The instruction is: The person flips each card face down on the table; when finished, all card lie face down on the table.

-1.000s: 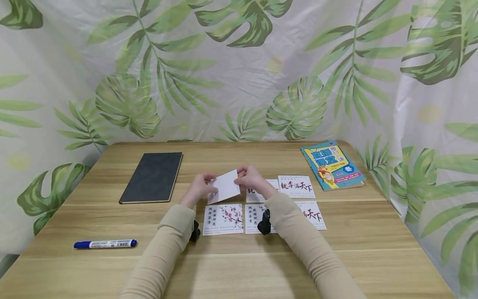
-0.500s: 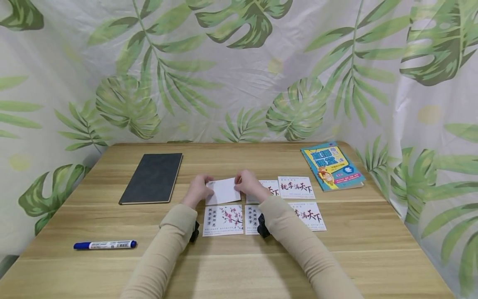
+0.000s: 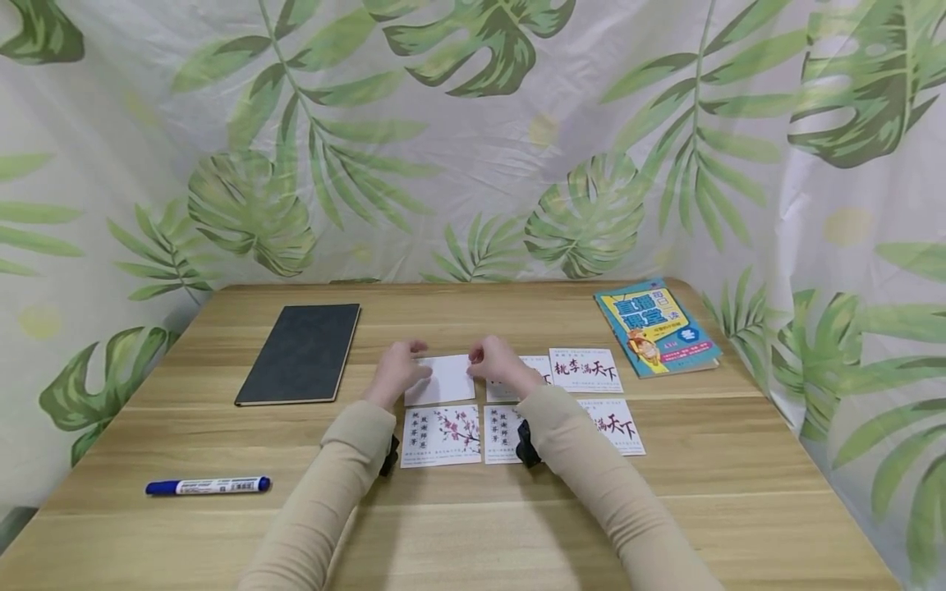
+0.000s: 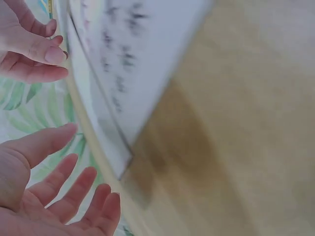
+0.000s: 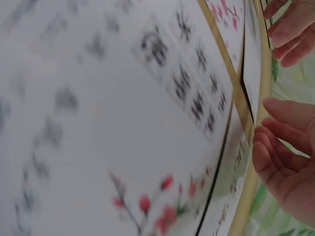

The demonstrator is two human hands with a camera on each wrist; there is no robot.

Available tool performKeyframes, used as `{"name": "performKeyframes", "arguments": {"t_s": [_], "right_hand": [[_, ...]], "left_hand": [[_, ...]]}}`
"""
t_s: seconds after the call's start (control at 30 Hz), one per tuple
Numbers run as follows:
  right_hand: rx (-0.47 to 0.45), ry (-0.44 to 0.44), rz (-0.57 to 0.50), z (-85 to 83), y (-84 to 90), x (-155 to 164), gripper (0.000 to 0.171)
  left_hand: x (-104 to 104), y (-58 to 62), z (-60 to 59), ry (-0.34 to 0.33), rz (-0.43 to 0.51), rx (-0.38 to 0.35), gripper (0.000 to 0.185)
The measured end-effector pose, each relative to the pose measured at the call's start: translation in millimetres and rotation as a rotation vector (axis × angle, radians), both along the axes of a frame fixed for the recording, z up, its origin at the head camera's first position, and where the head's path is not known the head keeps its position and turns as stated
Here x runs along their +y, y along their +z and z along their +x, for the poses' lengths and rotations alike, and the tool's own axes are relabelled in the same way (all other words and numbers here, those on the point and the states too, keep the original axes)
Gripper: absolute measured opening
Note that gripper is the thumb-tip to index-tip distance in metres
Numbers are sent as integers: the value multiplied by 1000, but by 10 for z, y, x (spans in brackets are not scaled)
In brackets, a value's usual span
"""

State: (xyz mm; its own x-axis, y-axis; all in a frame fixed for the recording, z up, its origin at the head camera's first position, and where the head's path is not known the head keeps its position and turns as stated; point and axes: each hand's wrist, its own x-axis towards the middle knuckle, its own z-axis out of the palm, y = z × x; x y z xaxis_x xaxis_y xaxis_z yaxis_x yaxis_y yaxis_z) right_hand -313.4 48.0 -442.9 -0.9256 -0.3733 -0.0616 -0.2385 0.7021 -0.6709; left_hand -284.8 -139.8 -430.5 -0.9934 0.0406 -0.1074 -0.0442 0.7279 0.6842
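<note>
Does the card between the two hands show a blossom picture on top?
No, the white card between the left hand and right hand looks plain, while the blossom card lies nearer the person.

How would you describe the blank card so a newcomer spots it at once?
On the wooden table, find the cards arranged in two rows. In the far row, the blank card is at the left end, between the left hand and right hand. Its visible face is plain white, whereas the others show print.
</note>
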Motion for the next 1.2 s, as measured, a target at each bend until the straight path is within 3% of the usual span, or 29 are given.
{"name": "performKeyframes", "arguments": {"t_s": [0.07,0.2,0.3,0.37,0.43,0.67,0.73,0.87,1.2], "right_hand": [[10,24,-29,-43,8,100,24],[33,97,-89,-515,-435,419,37],[70,135,-95,-918,-883,678,39],[69,141,-82,-1002,-971,827,40],[108,163,-90,-986,-969,956,38],[-42,43,16,-261,-56,1010,37],[-23,35,45,-157,47,1018,36],[-15,18,107,-74,115,1056,38],[22,-29,246,-79,88,1139,39]], "left_hand": [[45,28,-21,-21,16,6,49],[147,86,-66,-78,40,21,45],[230,106,-96,-124,53,25,46],[288,110,-109,-154,51,26,47],[348,116,-115,-180,42,30,46],[571,148,-106,-262,-23,72,43],[629,138,-108,-273,-49,74,44],[731,109,-113,-267,-73,42,48],[900,17,-158,-270,-112,16,46]]}}
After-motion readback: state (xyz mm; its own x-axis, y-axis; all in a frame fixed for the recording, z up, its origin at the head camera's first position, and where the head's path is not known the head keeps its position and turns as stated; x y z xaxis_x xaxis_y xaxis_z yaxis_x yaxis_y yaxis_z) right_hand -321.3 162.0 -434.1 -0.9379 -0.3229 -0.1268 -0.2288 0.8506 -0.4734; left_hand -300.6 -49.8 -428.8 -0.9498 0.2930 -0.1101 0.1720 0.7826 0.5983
